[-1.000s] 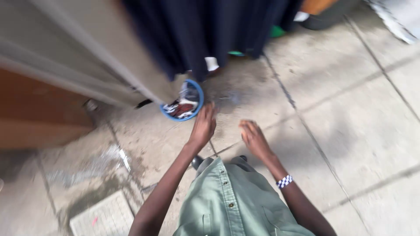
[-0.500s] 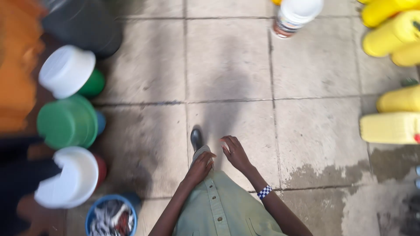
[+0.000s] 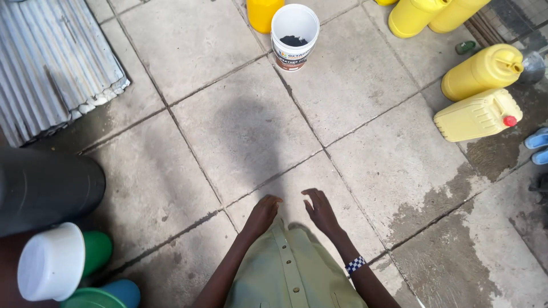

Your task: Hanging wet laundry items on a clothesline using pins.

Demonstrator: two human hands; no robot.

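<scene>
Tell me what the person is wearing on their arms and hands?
Both arms are bare, with no sleeves showing and no gloves. The right hand has a black-and-white checkered wristband just behind it. The left hand has nothing on its wrist. A pale green buttoned garment sits between the arms.

Yellow jerrycans (image 3: 478, 116), chequered wristband (image 3: 355, 264)
</scene>
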